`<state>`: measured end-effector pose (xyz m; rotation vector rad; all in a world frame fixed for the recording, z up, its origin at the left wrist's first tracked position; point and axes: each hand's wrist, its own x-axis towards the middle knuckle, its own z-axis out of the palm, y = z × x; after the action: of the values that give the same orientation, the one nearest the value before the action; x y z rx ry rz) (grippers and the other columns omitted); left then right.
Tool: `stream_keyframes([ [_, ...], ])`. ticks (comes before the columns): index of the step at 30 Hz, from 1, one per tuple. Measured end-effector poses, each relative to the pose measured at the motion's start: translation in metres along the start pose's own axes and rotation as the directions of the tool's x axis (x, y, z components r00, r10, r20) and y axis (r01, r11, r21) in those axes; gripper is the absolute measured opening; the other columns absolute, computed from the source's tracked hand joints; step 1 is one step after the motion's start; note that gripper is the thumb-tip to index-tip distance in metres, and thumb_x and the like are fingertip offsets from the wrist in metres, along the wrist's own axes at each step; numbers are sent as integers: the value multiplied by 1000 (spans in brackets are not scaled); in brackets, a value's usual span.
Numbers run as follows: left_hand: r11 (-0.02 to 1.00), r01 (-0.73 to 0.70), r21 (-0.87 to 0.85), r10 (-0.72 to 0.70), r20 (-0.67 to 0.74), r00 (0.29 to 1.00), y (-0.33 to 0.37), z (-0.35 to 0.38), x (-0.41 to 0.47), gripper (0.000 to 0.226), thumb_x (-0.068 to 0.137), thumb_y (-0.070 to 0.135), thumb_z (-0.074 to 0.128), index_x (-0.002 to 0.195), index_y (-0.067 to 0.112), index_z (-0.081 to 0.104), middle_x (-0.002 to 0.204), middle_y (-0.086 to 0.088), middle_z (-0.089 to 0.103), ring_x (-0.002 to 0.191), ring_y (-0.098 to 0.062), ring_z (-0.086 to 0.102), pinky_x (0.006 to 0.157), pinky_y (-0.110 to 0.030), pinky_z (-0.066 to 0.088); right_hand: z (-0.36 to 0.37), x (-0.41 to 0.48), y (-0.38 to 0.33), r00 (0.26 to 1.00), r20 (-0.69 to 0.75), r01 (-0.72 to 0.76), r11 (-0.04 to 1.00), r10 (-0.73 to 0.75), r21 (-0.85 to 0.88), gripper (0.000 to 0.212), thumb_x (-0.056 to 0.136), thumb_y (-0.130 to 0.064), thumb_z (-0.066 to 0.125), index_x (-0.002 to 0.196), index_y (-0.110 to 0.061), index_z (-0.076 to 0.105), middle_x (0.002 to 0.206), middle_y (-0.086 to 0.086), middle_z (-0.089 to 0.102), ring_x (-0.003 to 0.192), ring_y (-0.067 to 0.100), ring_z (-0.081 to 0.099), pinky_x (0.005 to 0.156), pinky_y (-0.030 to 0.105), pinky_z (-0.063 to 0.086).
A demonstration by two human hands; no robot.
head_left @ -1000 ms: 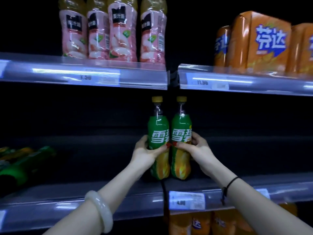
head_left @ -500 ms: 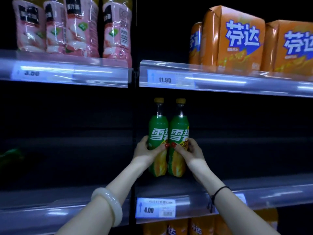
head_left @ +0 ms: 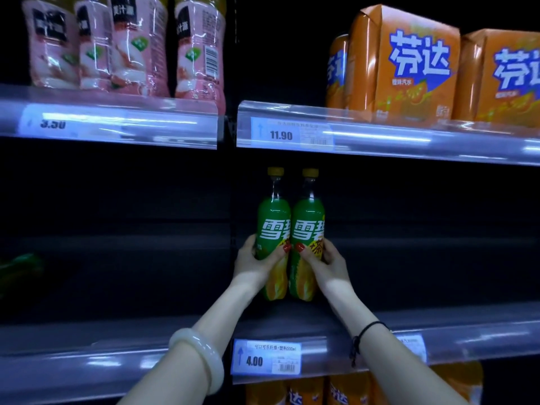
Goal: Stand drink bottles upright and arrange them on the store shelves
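Bottles: the left bottle (head_left: pixel 273 232) and the right bottle (head_left: pixel 308 232), both green, stand side by side and touching on the middle shelf (head_left: pixel 438 337). They sit back from its front rail, above the 4.00 price tag (head_left: pixel 267 358).
Left hand: your left hand (head_left: pixel 254 266) is curled round the left bottle's lower body, with the thumb across the label.
Right hand: your right hand (head_left: pixel 327 264) is curled round the right bottle the same way. The two thumbs nearly meet at the seam between the bottles.
Step in hand: seating the pair on the shelf, as I read it.
Doing it well: press both bases flat before you loosen either grip. Release one hand at a time, and squeeze low so the tops do not rock apart.
Long axis: both are vertical and roughly parallel, with yellow caps up and bases down.
Facing: the labels face out toward you, so leave them that way.
Bases: the shelf is too dark there to tell whether they rest fully on it.
Left to do: a green shape (head_left: pixel 20 267) far left on this level may be a bottle lying down, but it is too blurred to be sure.
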<state>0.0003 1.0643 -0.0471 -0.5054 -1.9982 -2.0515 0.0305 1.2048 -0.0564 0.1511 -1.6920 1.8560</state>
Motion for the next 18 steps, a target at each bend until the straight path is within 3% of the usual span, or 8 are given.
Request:
stream_keyframes([
  [4,999,23,27,-23,-11,1000,2,-1,-2,39,80,22,75,112,12,55,102,-2,65,90,-15,63,80,-27,50,0,-2,1,1000,-1,-13,1000,13,-25,36,85,-14,69,118,-16,58,108,0,67,100,11,63,85,21,52],
  [7,998,36,48,-36,9,999,2,-3,0,41,80,23,76,114,11,57,103,-2,65,92,-16,63,81,-28,51,0,-1,0,1000,-14,-15,999,15,-30,35,85,-14,70,117,-16,57,106,-1,67,97,8,63,78,14,54],
  [10,999,40,22,-40,10,999,2,-1,0,40,79,21,76,114,11,59,105,-4,66,92,-16,64,83,-28,51,0,1,2,1000,-19,-9,999,8,-50,34,85,-14,70,117,-15,59,106,0,68,98,11,64,79,16,53],
  [15,999,34,-32,-35,-35,999,-2,4,-3,32,81,18,74,109,16,58,108,-7,67,91,-16,63,82,-27,49,1,-1,3,1000,-26,-3,999,2,-40,24,86,-15,68,106,-26,59,102,-5,67,93,6,63,77,14,53],
  [18,1000,23,6,-23,-26,999,-4,2,-3,54,79,17,76,127,13,52,122,-6,63,104,-16,60,93,-29,47,3,-6,-3,999,-38,3,998,-5,-69,32,86,-16,68,115,-18,55,107,-3,65,93,3,61,76,10,51],
])
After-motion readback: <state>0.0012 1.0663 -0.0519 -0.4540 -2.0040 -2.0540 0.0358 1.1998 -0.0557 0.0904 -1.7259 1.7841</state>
